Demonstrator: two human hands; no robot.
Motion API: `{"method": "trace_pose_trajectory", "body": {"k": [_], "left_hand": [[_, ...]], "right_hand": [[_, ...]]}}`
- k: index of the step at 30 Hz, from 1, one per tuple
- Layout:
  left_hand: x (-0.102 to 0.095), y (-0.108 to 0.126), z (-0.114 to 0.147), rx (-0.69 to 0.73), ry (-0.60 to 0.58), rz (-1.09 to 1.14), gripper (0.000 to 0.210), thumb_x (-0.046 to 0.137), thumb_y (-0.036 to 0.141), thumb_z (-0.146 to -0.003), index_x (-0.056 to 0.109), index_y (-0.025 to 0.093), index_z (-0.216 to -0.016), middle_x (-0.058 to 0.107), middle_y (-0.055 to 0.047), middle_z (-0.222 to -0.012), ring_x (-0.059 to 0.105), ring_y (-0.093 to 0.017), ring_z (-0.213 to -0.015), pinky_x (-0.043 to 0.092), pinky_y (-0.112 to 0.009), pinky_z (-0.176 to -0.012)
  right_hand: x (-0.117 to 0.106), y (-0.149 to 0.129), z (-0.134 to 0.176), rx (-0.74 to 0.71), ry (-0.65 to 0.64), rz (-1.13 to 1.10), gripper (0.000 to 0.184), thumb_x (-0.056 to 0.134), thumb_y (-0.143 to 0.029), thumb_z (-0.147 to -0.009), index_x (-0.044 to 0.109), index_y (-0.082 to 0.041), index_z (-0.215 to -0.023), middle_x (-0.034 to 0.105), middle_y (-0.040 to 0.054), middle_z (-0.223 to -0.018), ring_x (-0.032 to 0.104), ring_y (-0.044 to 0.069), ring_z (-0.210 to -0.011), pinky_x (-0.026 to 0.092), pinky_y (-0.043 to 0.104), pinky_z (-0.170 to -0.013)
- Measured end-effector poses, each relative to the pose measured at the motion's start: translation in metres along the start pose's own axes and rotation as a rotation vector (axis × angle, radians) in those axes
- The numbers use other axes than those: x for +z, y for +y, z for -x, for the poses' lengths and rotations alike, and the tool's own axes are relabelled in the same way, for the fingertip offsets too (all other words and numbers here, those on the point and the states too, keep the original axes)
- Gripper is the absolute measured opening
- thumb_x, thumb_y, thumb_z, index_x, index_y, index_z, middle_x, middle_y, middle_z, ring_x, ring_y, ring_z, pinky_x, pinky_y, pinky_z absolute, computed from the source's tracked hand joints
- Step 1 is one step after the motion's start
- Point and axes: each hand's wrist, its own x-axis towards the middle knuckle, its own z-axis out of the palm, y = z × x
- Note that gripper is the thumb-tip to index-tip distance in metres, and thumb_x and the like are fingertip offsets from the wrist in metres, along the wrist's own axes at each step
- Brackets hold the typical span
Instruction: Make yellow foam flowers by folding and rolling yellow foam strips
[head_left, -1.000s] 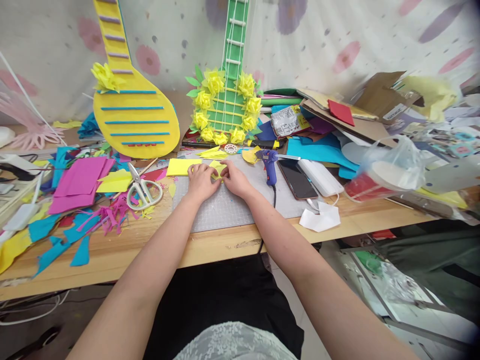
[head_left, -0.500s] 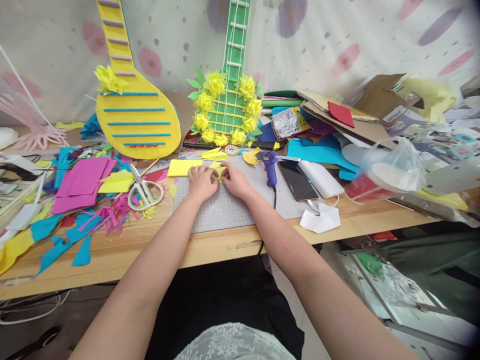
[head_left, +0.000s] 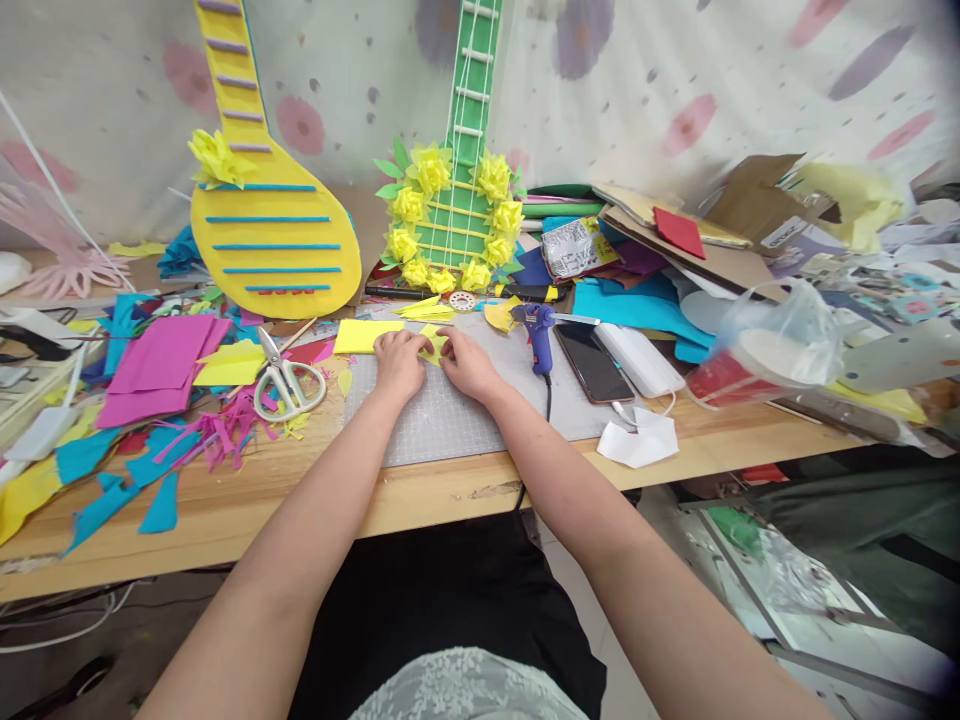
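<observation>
Between my hands, over the grey cutting mat, is a small yellow paper piece. My left hand has curled fingers on its left edge, and my right hand pinches its right side. A folded yellow paper strip lies just left of my left hand. Behind my hands are thin yellow paper pieces and a small white disc with a patterned rim. To the right of my right hand rests a purple glue gun. White-handled scissors lie to the left.
A yellow paper guitar shape and a green one with yellow flowers stand at the back. Magenta sheets and scraps cover the left. A phone, a power bank and a bagged cup sit right.
My hands have moved slightly apart, and more of the small yellow paper piece shows between them. Other things on the table stay in place.
</observation>
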Motion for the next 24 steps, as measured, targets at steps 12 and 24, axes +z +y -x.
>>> {"method": "trace_pose_trajectory", "body": {"k": [12,24], "left_hand": [[-0.013,-0.012,0.010,0.095,-0.029,0.023,0.038,0.044,0.010,-0.075,0.057,0.021,-0.108,0.066,-0.004,-0.114,0.053,-0.022,-0.113,0.016,-0.045,-0.113],[-0.018,-0.007,0.015,0.144,0.033,0.087,0.052,0.052,0.012,-0.067,0.052,0.021,-0.118,0.070,-0.002,-0.099,0.058,-0.022,-0.101,0.031,-0.038,-0.104]], "right_hand": [[-0.012,-0.008,0.008,-0.076,0.004,0.010,0.053,0.054,-0.013,-0.072,0.044,-0.019,-0.124,0.062,0.0052,-0.101,0.054,0.018,-0.093,0.043,0.032,-0.083],[-0.010,0.005,0.000,0.023,0.061,0.024,0.056,0.036,0.003,-0.066,0.053,-0.017,-0.115,0.068,0.0039,-0.090,0.051,0.021,-0.096,0.041,0.036,-0.087]]}}
